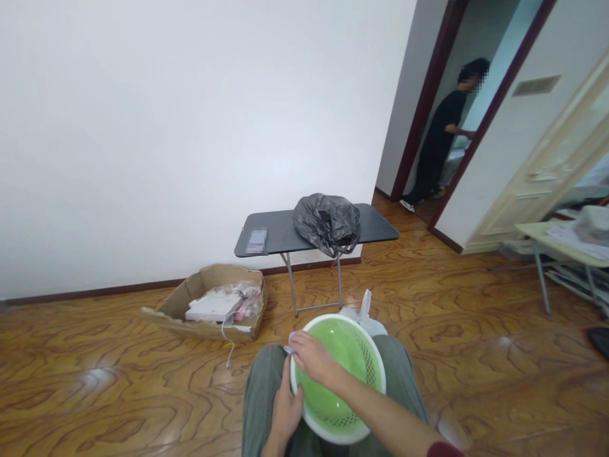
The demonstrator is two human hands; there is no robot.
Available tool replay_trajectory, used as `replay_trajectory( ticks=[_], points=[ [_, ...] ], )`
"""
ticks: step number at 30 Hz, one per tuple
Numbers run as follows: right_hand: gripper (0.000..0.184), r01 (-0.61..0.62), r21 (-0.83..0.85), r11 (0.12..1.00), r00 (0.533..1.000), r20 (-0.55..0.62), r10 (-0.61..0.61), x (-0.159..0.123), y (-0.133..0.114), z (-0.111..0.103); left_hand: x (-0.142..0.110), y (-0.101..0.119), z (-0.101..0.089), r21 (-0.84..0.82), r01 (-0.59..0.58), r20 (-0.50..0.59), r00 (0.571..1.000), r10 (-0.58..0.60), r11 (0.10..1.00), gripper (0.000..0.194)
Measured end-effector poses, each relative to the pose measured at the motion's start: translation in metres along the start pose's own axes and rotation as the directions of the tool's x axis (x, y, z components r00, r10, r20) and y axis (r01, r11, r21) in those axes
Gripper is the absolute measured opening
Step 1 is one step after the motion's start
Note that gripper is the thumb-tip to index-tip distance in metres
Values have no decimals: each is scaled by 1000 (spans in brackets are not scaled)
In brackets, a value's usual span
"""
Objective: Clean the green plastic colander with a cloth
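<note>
On the floor (71, 362) at left, I see an open cardboard box (190, 326). Next, my left hand (287, 406) grips the left rim of a green-and-white basin (345, 346), which sits over the lap (399, 368); my right hand (311, 357) seems to pinch a small pale piece (289, 349), perhaps cloth, against that rim. Work looks under way at this edge alone; how much is done or left, I cannot tell. Farther right, a person (442, 130) stands in a doorway (413, 146).

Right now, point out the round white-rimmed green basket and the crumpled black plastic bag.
Round white-rimmed green basket (351, 350): head view, bare green interior.
Crumpled black plastic bag (327, 222): head view, near its middle.
</note>
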State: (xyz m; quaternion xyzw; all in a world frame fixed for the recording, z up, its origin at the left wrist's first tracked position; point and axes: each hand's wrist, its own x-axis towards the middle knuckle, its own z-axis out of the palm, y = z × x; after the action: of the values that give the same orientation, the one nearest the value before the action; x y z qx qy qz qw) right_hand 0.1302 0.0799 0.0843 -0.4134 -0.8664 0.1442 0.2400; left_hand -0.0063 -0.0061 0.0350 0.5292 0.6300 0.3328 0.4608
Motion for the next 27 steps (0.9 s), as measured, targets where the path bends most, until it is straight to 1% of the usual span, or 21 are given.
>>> replay_trajectory(
  ticks=[3, 6, 8, 10, 13, 17, 22, 25, 27],
  points=[
    [29, -29, 34, 999, 999, -35, 31, 1, 11, -13, 3, -6, 1, -16, -48, -5, 999, 47, 999, 85],
    [32, -135, 32, 990, 986, -97, 137, 4, 36, -33, 7, -15, 3, -38, -66, 19, 998, 67, 997, 85],
    [33, -237, 27, 971, 963, -125, 239, 3, 53, -47, 8, -19, 4, -39, -78, 28, 996, 79, 996, 85],
    [33, -335, 33, 942, 931, -144, 336, -3, 68, -60, 9, -22, 4, -34, -92, 26, 995, 93, 995, 84],
    [35, -428, 63, 902, 882, -192, 431, -21, 84, -71, 8, -22, 4, -23, -78, 19, 997, 78, 997, 85],
    [39, -475, 96, 875, 828, -288, 481, -56, 93, -70, 8, -20, 3, 6, -49, 6, 999, 48, 999, 88],
    [42, -551, 97, 829, 751, -377, 542, -95, 100, -62, 8, -17, 3, 11, -58, 3, 998, 58, 998, 89],
    [43, -581, 89, 809, 724, -398, 564, -104, 102, -62, 8, -16, 2, 14, -48, -9, 999, 48, 999, 91],
    [43, -590, 75, 804, 719, -404, 565, -101, 101, -62, 8, -16, 2, 15, -45, -9, 999, 45, 999, 91]
  ],
)
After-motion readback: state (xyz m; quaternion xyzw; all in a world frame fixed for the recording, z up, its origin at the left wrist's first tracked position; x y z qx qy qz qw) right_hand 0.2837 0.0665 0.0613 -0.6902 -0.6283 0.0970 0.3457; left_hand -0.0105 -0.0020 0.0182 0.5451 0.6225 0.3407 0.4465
